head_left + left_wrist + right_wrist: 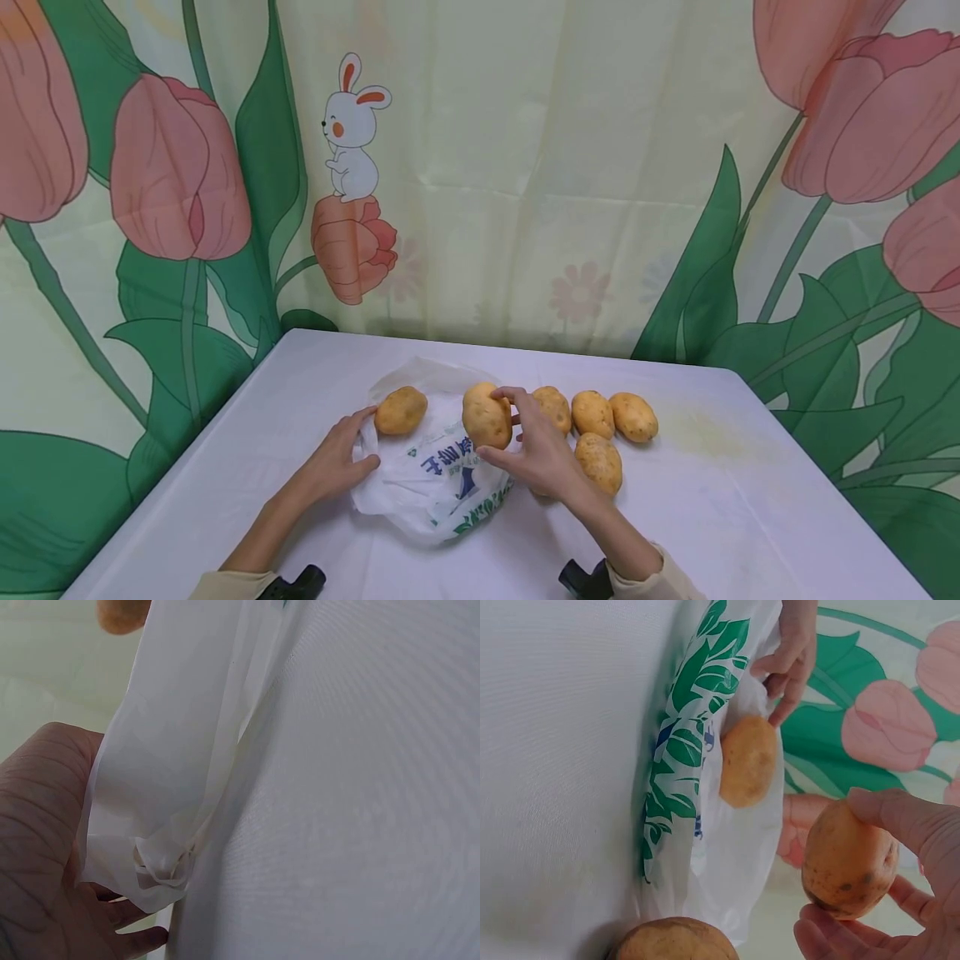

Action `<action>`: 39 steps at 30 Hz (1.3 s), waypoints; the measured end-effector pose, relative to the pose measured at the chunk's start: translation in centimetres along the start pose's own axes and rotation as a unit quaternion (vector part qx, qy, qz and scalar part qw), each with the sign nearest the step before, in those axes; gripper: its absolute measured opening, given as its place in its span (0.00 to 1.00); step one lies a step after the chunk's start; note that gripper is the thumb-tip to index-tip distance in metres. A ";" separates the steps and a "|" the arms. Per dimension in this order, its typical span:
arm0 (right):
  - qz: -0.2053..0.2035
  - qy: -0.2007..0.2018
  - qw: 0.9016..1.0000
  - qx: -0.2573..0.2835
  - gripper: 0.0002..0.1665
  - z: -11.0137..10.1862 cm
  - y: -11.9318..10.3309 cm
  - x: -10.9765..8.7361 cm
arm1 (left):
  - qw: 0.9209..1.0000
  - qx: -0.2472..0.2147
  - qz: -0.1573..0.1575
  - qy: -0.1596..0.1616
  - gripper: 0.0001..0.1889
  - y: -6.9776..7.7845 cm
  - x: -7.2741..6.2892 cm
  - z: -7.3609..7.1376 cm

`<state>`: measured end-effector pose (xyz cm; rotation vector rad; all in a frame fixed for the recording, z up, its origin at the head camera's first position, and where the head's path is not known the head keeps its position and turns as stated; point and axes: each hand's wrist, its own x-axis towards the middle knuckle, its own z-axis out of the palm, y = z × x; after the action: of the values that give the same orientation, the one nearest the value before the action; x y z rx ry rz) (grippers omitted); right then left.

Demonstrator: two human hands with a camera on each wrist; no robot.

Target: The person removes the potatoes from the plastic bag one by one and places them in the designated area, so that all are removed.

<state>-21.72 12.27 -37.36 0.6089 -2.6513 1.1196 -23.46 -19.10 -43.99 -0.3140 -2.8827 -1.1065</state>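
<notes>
In the head view my right hand (542, 450) grips a potato (487, 415) above the right part of a white plastic bag (408, 492) with blue and green print. The right wrist view shows this potato (850, 860) between thumb and fingers, with dark specks on its skin. My left hand (335, 461) holds the bag's left edge, thumb and fingers apart around it. Close up, the bag's plastic (161, 757) covers part of the left hand (45, 847). Another potato (401, 411) lies at the bag's left side, next to the left fingertips.
Right of the bag, several potatoes (598, 463) sit grouped on the white-covered table (750, 500), one partly behind my right hand. A potato (673, 943) shows at the bottom of the right wrist view. Behind the table hangs a tulip-printed curtain (487, 208).
</notes>
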 end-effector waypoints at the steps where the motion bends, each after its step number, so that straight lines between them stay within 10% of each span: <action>1: 0.002 0.001 1.000 0.002 0.44 -0.1 0.0 -0.1 | 1.000 0.000 0.000 0.000 0.40 0.0 0.0 0.0; 39: 0.038 0.032 0.998 -0.028 0.44 -4.8 2.6 -3.5 | 1.000 0.001 -0.004 -0.001 0.40 0.0 -0.1 0.1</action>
<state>-19.65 18.35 -36.87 0.4565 -2.6611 1.0609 -23.34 -19.03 -44.04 -0.3040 -2.8896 -1.1052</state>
